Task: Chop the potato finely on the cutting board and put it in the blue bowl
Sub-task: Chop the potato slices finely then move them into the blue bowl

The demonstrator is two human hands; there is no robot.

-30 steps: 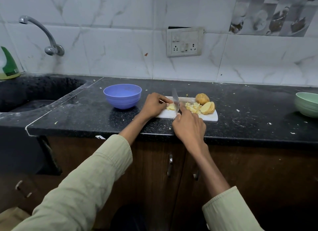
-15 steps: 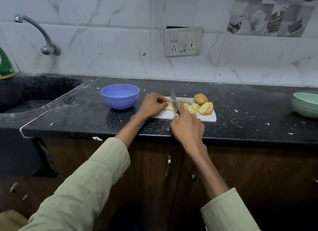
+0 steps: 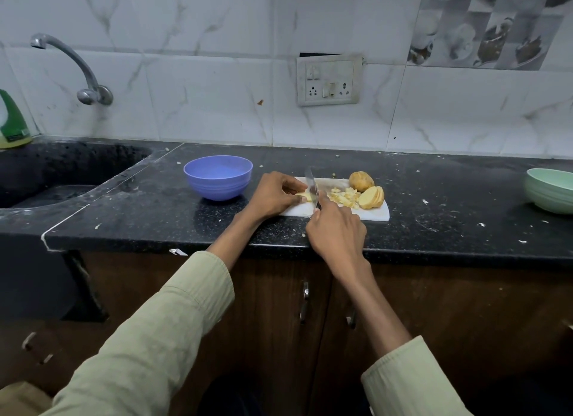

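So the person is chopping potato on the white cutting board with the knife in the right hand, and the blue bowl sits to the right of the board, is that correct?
Not quite: the head view shows the blue bowl left of the cutting board, not right. The rest holds: the right hand holds the knife over the potato piece.

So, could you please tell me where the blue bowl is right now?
In the head view, the blue bowl sits on the black counter, left of the cutting board, between the sink and the left hand.

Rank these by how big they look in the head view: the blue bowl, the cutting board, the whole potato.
1. cutting board, widest, though the hands cover part of it
2. blue bowl, narrower but taller
3. whole potato, clearly smallest

All three sit at a similar distance, so the order seems reliable.
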